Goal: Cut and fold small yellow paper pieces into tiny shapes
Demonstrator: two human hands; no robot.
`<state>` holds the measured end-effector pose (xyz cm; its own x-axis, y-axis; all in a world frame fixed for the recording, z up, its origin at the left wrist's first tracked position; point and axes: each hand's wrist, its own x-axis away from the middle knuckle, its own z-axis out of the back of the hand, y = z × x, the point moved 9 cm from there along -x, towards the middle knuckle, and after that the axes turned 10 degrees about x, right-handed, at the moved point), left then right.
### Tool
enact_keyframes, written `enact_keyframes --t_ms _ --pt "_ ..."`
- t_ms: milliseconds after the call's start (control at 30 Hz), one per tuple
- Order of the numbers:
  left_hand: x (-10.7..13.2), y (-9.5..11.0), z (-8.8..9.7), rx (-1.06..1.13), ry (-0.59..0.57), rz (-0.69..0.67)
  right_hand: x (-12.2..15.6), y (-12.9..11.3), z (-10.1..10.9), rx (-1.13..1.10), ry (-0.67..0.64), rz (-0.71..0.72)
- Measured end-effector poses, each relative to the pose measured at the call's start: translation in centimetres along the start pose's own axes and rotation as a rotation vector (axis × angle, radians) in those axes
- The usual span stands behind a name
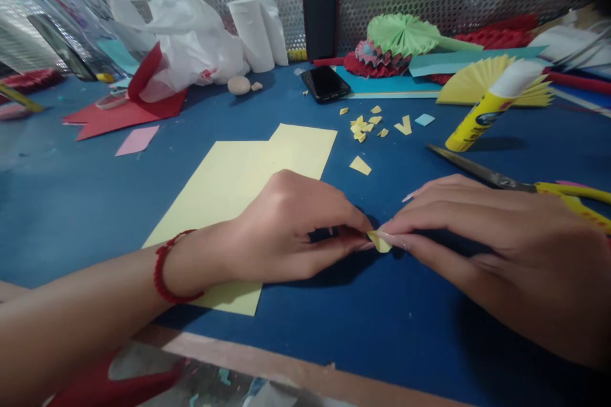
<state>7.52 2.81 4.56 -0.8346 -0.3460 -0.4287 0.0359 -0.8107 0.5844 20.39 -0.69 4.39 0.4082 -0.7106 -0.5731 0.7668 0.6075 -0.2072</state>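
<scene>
As the head view shows, the left hand (291, 229) pinches 1 small, folded piece of yellow paper (382, 244) between thumb and fingertips. Right hand (496, 235): thumb and forefinger pinching the same piece from its right side. Position of piece: between the 2 hands; contact with the blue tabletop (95, 184) cannot be told. Beneath left hand and wrist: 1 large pale yellow sheet (233, 187), stepped along its far edge. On left wrist: 1 red bracelet (163, 267). Beyond the gap between hands: yellow scraps (361, 166), loose. Just beyond right hand: 1 pair of scissors (491, 175), yellow-handled; farther off, 1 yellow glue stick (482, 117), white-capped. Well beyond left hand: 1 black phone (327, 81), lying flat.
</scene>
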Motion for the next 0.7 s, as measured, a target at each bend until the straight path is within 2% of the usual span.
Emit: enact_keyframes --t_ms 133,500,600,700 --pt "-0.1 -0.2 0.2 0.046 0.010 -0.006 0.0 0.2 -0.1 -0.005 -0.019 -0.013" --pt "0.0 1.0 -0.2 -0.071 0.000 -0.089 0.1 0.0 -0.5 -0.003 -0.038 0.014" --pt "0.0 0.8 0.2 -0.057 0.035 -0.078 0.4 0.7 -0.1 0.010 0.012 -0.083" --pt "0.0 0.7 1.2 -0.009 0.153 -0.072 0.8 1.6 0.7 -0.045 0.090 -0.180"
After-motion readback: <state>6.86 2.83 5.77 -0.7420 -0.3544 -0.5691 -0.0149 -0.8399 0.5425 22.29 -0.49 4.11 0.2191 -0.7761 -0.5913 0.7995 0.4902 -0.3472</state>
